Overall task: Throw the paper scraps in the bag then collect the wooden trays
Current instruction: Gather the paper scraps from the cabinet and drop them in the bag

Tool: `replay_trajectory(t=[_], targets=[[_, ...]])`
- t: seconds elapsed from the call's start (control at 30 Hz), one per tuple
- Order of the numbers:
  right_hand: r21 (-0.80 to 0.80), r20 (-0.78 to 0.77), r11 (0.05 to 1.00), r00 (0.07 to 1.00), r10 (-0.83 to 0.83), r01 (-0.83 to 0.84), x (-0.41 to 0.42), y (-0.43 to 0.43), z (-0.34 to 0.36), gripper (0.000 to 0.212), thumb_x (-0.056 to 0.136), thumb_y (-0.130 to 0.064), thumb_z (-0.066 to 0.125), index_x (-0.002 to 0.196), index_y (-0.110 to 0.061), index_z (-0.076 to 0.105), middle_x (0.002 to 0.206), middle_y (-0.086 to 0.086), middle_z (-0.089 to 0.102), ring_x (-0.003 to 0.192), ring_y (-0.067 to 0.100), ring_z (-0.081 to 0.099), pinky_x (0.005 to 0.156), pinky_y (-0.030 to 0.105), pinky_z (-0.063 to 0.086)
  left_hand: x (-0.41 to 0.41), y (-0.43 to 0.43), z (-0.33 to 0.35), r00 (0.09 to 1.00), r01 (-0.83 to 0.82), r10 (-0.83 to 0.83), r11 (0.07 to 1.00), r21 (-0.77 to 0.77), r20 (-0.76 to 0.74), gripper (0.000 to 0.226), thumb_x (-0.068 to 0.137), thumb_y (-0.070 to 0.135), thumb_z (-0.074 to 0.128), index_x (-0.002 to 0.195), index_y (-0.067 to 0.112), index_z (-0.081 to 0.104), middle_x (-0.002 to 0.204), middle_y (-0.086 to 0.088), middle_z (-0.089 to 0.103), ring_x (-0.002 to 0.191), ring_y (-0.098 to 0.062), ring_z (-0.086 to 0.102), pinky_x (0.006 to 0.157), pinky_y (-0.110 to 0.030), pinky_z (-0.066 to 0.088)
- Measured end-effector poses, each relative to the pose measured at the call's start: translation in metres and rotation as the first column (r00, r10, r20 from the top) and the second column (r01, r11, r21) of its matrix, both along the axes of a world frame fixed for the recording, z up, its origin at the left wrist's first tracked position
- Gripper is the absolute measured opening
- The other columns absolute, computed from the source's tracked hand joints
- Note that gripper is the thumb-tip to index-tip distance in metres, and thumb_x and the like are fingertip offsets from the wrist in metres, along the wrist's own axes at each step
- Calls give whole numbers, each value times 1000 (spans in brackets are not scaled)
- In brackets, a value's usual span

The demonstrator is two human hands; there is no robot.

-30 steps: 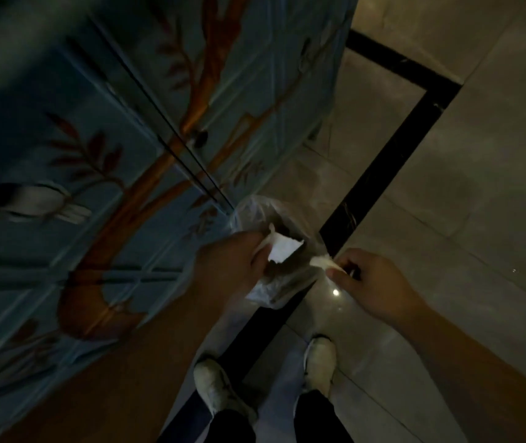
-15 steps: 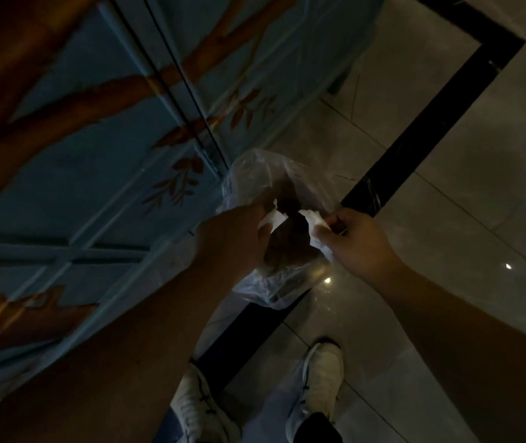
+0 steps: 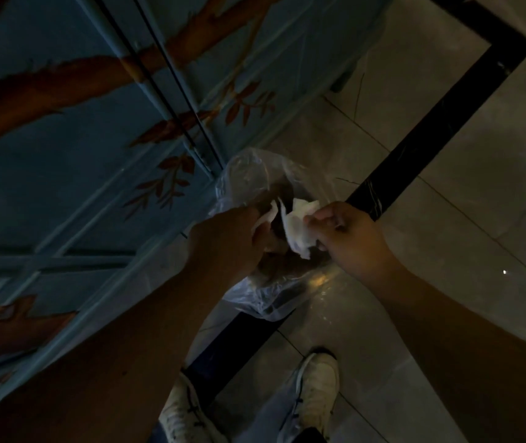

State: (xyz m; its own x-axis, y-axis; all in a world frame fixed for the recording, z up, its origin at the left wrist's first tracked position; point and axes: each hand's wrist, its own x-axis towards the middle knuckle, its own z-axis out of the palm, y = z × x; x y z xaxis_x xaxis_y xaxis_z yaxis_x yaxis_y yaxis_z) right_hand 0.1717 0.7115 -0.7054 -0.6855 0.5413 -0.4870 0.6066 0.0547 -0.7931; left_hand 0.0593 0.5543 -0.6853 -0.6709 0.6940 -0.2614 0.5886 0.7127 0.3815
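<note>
A clear plastic bag (image 3: 264,292) hangs in front of me above the floor, with dark contents inside. My left hand (image 3: 223,241) grips the bag's near rim together with a small white paper scrap (image 3: 266,217). My right hand (image 3: 348,238) pinches a larger crumpled white paper scrap (image 3: 298,225) right at the bag's open mouth. No wooden trays are in view.
A blue cabinet (image 3: 95,155) painted with orange branches and leaves fills the left side, close to the bag. Grey floor tiles (image 3: 479,187) with a black inlaid stripe (image 3: 431,129) lie to the right. My white shoes (image 3: 316,388) stand below the bag.
My right hand has moved left up to the bag's mouth, and its paper scrap now shows larger over the opening. The view has tilted further down.
</note>
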Motion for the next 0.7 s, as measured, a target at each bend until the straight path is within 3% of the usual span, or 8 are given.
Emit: replay_trajectory(t=[0.07,0.13,0.37,0.57,0.7], targets=[[-2,16,1000,1000,16,-16,-2,3,-5,10,86,-31,68,83,-23,63,80,-4,66,76,17,68,76,38,56,-1,2,0,1000,8,-8,1000,1,3,30,93,41,47,102,17,62,88,-7,69,79,-29,64,62,-33,45],[-6,29,1000,999,23,-23,-3,4,-8,8,86,-32,67,85,-25,64,80,-9,64,78,14,68,79,41,58,-2,4,0,1000,1,-1,1000,-3,18,31,92,42,48,107,19,61,93,-7,69,83,-28,65,66,-36,48],[-28,65,999,997,34,-32,0,5,-11,19,87,-31,67,100,-18,64,87,-13,61,82,14,66,73,26,50,-1,6,-15,988,52,-53,999,10,147,44,87,49,47,128,34,50,118,-5,65,106,-27,60,89,-46,49],[-73,88,997,996,6,1,10,7,-24,22,83,-30,71,100,-18,64,95,-1,64,90,14,65,83,35,54,2,6,-28,978,98,-82,992,-77,193,47,82,59,51,123,36,47,119,-2,62,105,-28,59,79,-43,51],[-54,111,997,992,52,-46,22,2,-25,19,82,-36,70,98,-32,60,103,-4,62,95,10,62,82,29,49,2,6,-23,975,133,-117,988,-75,187,51,84,56,51,127,30,45,121,-4,61,107,-28,57,81,-42,50]])
